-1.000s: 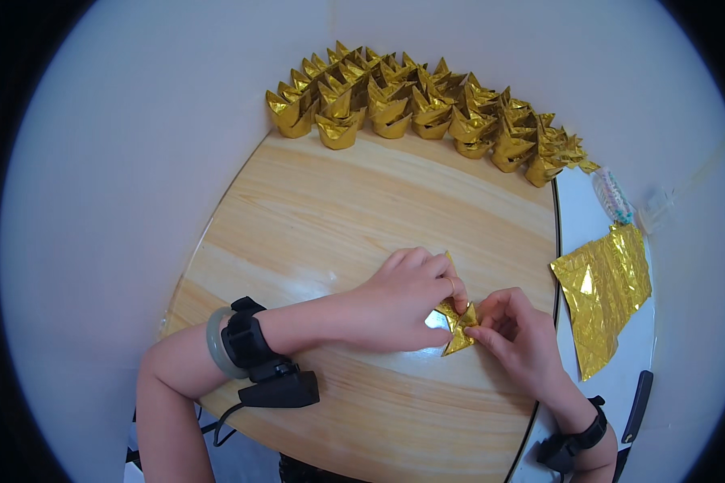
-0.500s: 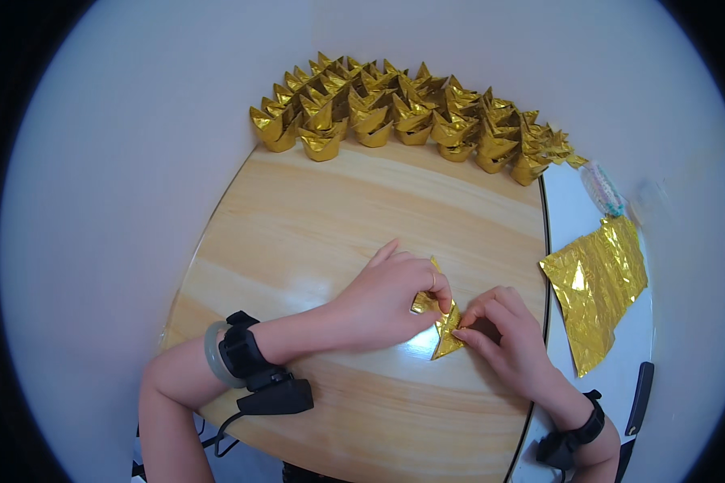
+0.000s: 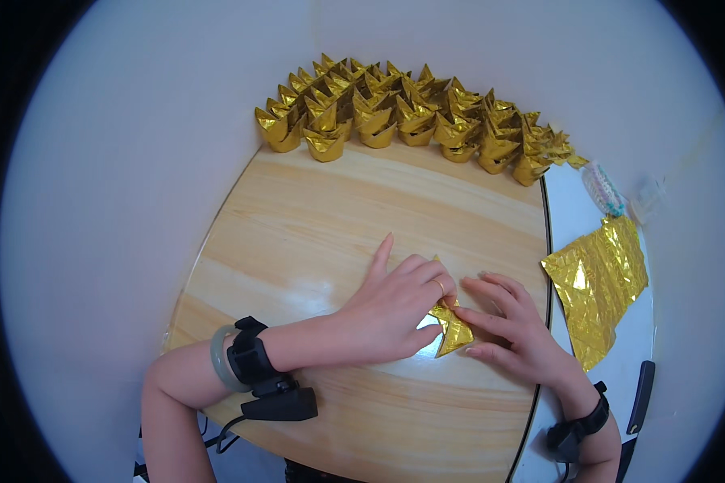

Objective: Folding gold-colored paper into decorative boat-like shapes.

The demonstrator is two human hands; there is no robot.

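Note:
A small piece of folded gold foil paper [image 3: 456,336] lies on the wooden tabletop, a pointed corner toward me. My left hand [image 3: 399,310] reaches over it from the left, its curled fingers holding the paper down and partly hiding it. One finger of that hand sticks up and away, and the thumb rests beside the paper's left edge. On the other side, my right hand [image 3: 519,328] has its fingers apart, the index fingertip at the paper's upper right edge and the thumb near its lower right corner.
Rows of folded gold paper ingots [image 3: 374,121] are stacked along the table's far edge. On the white surface at right lie gold foil sheets [image 3: 596,282], a patterned packet [image 3: 602,189] and a dark narrow object [image 3: 641,398]. Pale walls [image 3: 177,161] stand close around.
My right fingers have spread, from pinching the paper's edge to only touching it. My left fingers have shifted slightly right over the paper, and its lower part shows more.

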